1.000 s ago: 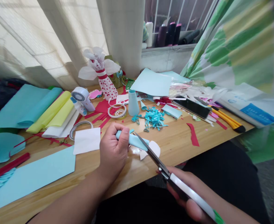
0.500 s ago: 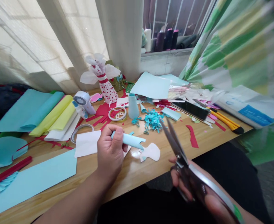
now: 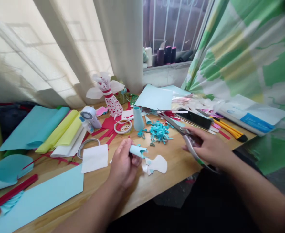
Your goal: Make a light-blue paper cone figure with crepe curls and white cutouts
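My left hand (image 3: pixel 125 161) is closed round a light blue paper tube (image 3: pixel 138 151), whose notched, cut end points right. Beside it on the table lie white paper cut-outs (image 3: pixel 159 164). My right hand (image 3: pixel 206 144) grips a large pair of scissors (image 3: pixel 174 122), blades pointing up and left toward the back of the table. Just left of the blades is a heap of curly blue paper scraps (image 3: pixel 160 132). A pale blue paper cone (image 3: pixel 138 119) stands upright behind my left hand. A square of white paper (image 3: pixel 94 158) lies to the left of that hand.
Tape rolls (image 3: pixel 123 127) and a small fan (image 3: pixel 90 116) stand left of centre. A dotted paper-wrapped vase (image 3: pixel 112 103) is at the back. Rightward are a phone (image 3: pixel 194 119) and a yellow cutter (image 3: pixel 229 129). Blue sheet (image 3: pixel 43 197) covers the front left.
My right hand has carried the scissors forward and up from the table's front edge to over the table. My left hand has turned the paper tube slightly and lowered it a little.
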A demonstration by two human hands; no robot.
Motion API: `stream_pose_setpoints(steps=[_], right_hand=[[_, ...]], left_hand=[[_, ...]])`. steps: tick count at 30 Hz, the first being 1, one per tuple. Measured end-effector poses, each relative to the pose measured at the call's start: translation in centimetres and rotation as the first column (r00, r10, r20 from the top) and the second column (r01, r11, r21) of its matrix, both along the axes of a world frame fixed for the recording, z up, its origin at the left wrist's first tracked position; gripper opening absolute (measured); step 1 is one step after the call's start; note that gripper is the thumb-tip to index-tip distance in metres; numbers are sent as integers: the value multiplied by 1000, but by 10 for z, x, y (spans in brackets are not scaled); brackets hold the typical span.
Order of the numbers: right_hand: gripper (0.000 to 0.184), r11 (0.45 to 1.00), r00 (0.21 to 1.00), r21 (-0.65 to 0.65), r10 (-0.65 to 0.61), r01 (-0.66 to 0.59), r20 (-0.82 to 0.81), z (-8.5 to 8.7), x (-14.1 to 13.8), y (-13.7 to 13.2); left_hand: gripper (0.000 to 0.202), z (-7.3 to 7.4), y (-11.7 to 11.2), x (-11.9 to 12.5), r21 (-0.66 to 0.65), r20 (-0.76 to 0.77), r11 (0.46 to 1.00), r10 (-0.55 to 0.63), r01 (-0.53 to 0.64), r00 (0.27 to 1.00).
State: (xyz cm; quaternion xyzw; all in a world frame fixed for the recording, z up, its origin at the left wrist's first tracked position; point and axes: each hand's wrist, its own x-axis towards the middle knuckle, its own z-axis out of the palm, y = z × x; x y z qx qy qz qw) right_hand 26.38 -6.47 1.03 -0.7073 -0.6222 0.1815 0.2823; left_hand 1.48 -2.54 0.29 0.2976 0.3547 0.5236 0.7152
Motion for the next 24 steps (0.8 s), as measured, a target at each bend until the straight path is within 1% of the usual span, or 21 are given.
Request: stream_pose_setpoints(steps=[1, 2, 3, 4, 6, 8, 11, 16, 20, 24], right_hand=[[52, 999, 981, -16, -37, 40, 188, -5, 21, 5], [50, 994, 940, -46, -74, 95, 334, -10, 40, 9], [51, 990, 921, -57, -102, 132, 375, -17, 58, 12], [52, 988, 913, -70, -96, 135, 397, -24, 73, 15], [52, 990, 895, -125, -7, 69, 446, -36, 96, 18], [51, 984, 894, -172, 35, 47, 447, -44, 110, 22], [52, 980, 902, -190, 32, 56, 431, -48, 119, 30], [53, 977, 904, -210, 58, 36, 424, -42, 127, 44], [52, 976, 891, -220, 101, -2, 443, -36, 128, 48], [58, 978, 869, -209, 123, -23, 480, -37, 125, 49]], left_hand=[[27, 0, 2, -1, -44, 28, 999, -5, 7, 1000], [28, 0, 4, -1, -66, 45, 998, -5, 8, 999], [28, -1, 6, -2, -68, 48, 998, 3, 1, 999], [28, -2, 6, -2, -53, 40, 998, 20, -18, 999], [28, -4, 8, -3, -6, 5, 997, 73, -73, 997], [27, -7, 9, -3, 31, -31, 993, 113, -112, 993], [25, -10, 12, -3, 72, -73, 987, 148, -143, 986], [23, -13, 17, -3, 129, -156, 976, 193, -174, 969], [26, -15, 20, -3, 126, -186, 977, 195, -174, 963], [30, -16, 21, -2, 114, -236, 977, 201, -179, 951]])
